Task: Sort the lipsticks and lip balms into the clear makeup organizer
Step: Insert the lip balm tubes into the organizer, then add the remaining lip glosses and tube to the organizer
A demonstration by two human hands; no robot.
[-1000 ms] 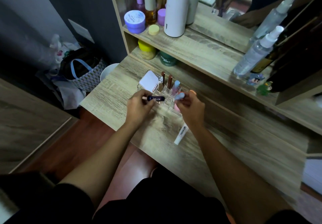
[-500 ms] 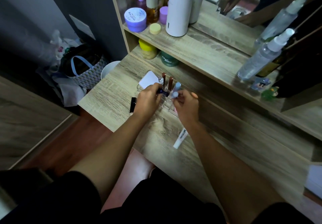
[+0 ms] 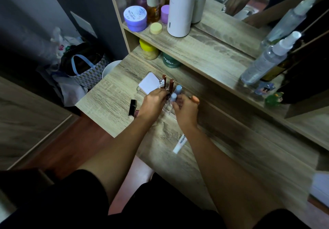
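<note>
The clear makeup organizer (image 3: 140, 90) stands on the wooden desk with a white square compact (image 3: 149, 84) in its left part. Two brown lipsticks (image 3: 171, 84), a clear-topped tube (image 3: 161, 82) and a blue-capped tube (image 3: 178, 88) stand upright in its slots. My left hand (image 3: 153, 103) pinches a dark navy tube (image 3: 168, 96) down among the slots; most of the tube is hidden. My right hand (image 3: 186, 110) holds a second blue-capped lip balm (image 3: 173, 97) upright at the organizer's front. A black lipstick (image 3: 132, 105), a small pink tube (image 3: 136, 113) and a white tube (image 3: 179, 143) lie loose on the desk.
A shelf above the desk carries a purple jar (image 3: 135, 17), a white cylinder (image 3: 180, 8) and a spray bottle (image 3: 265, 61); a mirror is behind them. A yellow-lidded jar (image 3: 148, 48) and a green jar (image 3: 170, 60) sit under the shelf. A patterned bag (image 3: 83, 68) sits on the floor at left.
My left hand turned the navy tube from lying across to pointing down into the organizer. My right hand brought the blue-capped balm down to the slots. The black lipstick came into view.
</note>
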